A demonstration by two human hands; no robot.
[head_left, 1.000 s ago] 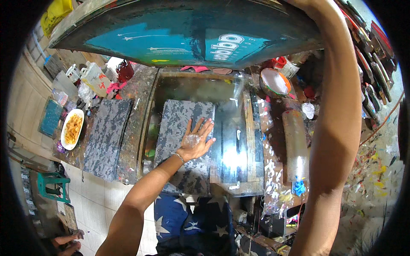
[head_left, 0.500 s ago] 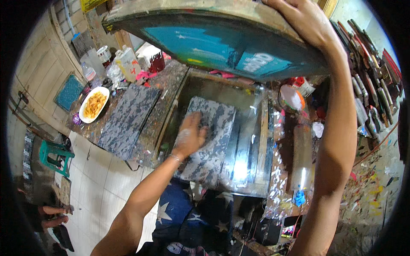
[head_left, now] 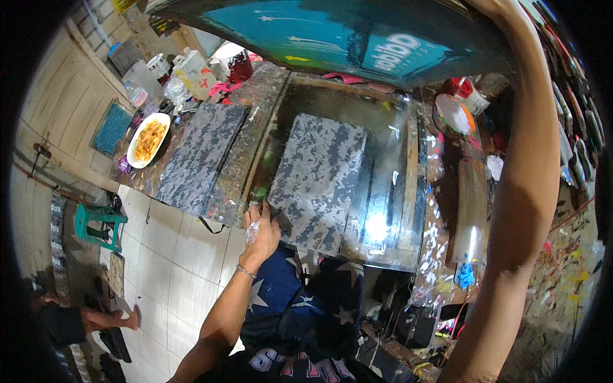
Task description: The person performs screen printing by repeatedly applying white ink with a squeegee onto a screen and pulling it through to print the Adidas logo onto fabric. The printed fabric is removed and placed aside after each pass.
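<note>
At the top right, my right hand (head_left: 501,9), partly cut off, grips the edge of a raised screen printing frame (head_left: 319,39) with a teal mesh and pale lettering. Below it, a folded grey camouflage cloth piece (head_left: 319,185) lies flat on a glass-topped table (head_left: 377,172). My left hand (head_left: 260,236) is at the table's front left corner, beside the cloth's lower left edge. Its fingers are stretched forward with nothing visible in them. Whether the fingertips touch the cloth or only the table edge, I cannot tell.
Another folded camouflage piece (head_left: 201,159) lies to the left, beside a white dish of food (head_left: 148,140). Behind stand a plastic jug (head_left: 195,75) and a stained paint bucket (head_left: 235,62). An orange-rimmed tub (head_left: 454,113) stands right. A green stool (head_left: 99,223) and another person's leg (head_left: 108,317) are at the left.
My left hand has moved off the middle of the cloth, toward me, to the table's front left corner. The whole cloth top now shows. My right hand still holds the frame up.
</note>
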